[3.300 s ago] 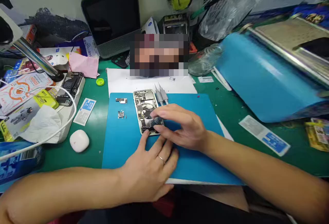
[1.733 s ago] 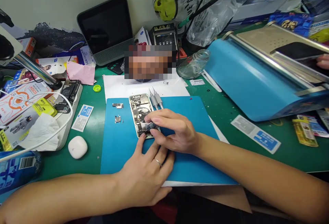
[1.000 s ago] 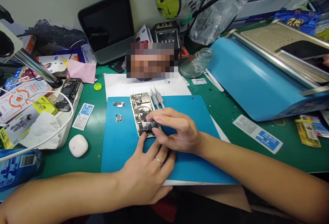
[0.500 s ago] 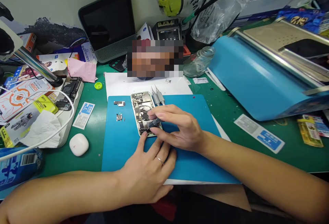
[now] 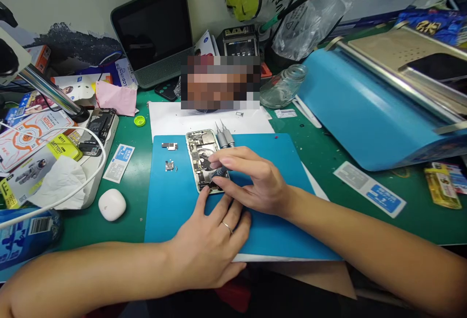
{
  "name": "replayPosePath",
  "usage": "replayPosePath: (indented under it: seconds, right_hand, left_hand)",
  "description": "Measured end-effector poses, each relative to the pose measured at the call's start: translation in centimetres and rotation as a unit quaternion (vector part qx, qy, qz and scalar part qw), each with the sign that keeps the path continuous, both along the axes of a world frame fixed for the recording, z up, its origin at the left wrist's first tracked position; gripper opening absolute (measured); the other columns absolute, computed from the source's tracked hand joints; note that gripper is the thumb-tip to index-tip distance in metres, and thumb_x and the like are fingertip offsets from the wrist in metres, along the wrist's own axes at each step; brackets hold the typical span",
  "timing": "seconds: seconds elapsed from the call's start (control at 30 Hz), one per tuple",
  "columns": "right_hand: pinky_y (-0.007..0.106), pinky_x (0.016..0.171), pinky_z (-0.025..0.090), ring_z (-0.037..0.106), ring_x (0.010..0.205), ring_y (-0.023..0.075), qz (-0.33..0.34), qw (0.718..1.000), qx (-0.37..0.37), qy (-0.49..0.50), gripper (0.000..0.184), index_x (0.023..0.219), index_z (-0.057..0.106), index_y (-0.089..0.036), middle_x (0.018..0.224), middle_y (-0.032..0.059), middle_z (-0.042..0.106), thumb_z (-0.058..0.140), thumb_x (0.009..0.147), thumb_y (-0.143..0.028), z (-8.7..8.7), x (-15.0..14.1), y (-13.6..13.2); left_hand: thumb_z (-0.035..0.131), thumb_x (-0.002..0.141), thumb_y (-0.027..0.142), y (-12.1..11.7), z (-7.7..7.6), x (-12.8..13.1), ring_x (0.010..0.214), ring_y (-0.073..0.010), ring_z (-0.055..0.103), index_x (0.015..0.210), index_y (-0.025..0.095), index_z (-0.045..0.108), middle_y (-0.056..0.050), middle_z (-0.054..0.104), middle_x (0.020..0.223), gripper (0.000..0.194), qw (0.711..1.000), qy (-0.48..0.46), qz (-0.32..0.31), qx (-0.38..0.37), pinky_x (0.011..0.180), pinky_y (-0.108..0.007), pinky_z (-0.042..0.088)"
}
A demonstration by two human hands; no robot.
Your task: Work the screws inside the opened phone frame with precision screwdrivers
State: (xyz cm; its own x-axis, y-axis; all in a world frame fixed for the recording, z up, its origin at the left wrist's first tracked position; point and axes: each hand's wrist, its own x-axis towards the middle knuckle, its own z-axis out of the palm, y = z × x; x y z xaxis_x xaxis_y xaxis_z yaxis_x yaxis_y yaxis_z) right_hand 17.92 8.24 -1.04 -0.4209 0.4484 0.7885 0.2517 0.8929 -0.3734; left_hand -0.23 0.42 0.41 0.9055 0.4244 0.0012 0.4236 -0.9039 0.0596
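Opened phone (image 5: 199, 157) lies face-up on blue mat (image 5: 171, 216), approx. mid-table (image 5: 133, 225); its shell holds dark modules, a silver-grey part up top & a round whitish patch mid-shell, lower R corner hidden by fingers. R hand (image 5: 255, 182) nearly closed, thumb & fingertips pinching a dark grey tool (image 5: 220, 172) slanted over phone's lower part; can't tell what the tip touches. L hand (image 5: 213, 240) palm-down, fingers loosely spread, no grip seen, one fingertip at phone's bottom edge, ring on one finger; some tips hidden by R hand. Two grey drivers (image 5: 225, 137) side by side just R of phone's top, pts up. L of phone on mat: small bd. part (image 5: 170, 146), w/ metal bracket pc. (image 5: 170, 166) below it. Other containers: clear glass jar (image 5: 282, 87) tilted over by the blue machine (image 5: 357, 109), contents can't tell; rounded white case (image 5: 112, 204) closed, L of mat; clear plastic bag (image 5: 310, 31) at back, contents unclear; blue pkg. (image 5: 27, 235) w/ barcode at far L. Green cap (image 5: 139, 121) nr. white paper (image 5: 164, 114), apart from jar.
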Motion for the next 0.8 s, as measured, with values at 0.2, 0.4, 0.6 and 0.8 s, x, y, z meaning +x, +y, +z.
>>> replayPosePath:
  seconds: [0.2,0.4,0.6,0.8]
  right_hand:
    - [0.035,0.079,0.066,0.070,0.105,0.0203,0.014,1.000,0.005,-0.013,0.058,0.139,0.040,-0.021,0.114,0.0123,0.067,0.063,0.088,-0.005,0.13,0.01,-0.04]
    - [0.032,0.078,0.066,0.070,0.103,0.0201,0.001,0.999,0.014,-0.029,0.057,0.138,0.042,-0.019,0.113,0.0132,0.067,0.064,0.087,-0.005,0.17,0.12,0.02]
    - [0.033,0.080,0.065,0.069,0.105,0.0207,-0.004,0.999,0.021,-0.040,0.053,0.136,0.042,-0.019,0.114,0.0130,0.067,0.064,0.089,-0.009,0.30,0.33,0.05]
    - [0.032,0.077,0.065,0.069,0.104,0.0207,-0.015,0.998,0.039,-0.056,0.047,0.131,0.045,-0.017,0.112,0.0133,0.067,0.062,0.088,-0.006,0.48,0.41,0.15]
  left_hand:
    - [0.044,0.099,0.052,-0.01,-0.04,0.06,0.139,-0.0419,0.036,0.149,0.003,0.040,-0.024,0.048,0.147,0.070,1.000,-0.002,0.002,0.005,0.112,-0.067,0.030]
    - [0.043,0.099,0.051,-0.04,0.10,0.06,0.140,-0.0409,0.035,0.148,0.004,0.041,-0.023,0.048,0.147,0.068,1.000,0.000,0.001,0.002,0.113,-0.067,0.029]
    - [0.044,0.099,0.052,-0.06,0.11,0.03,0.139,-0.0407,0.036,0.148,0.003,0.040,-0.022,0.048,0.147,0.069,1.000,-0.002,0.001,0.001,0.112,-0.067,0.030]
    - [0.044,0.099,0.052,-0.01,0.04,0.04,0.140,-0.0410,0.036,0.147,0.003,0.042,-0.023,0.047,0.147,0.069,1.000,-0.004,0.000,0.006,0.112,-0.067,0.030]
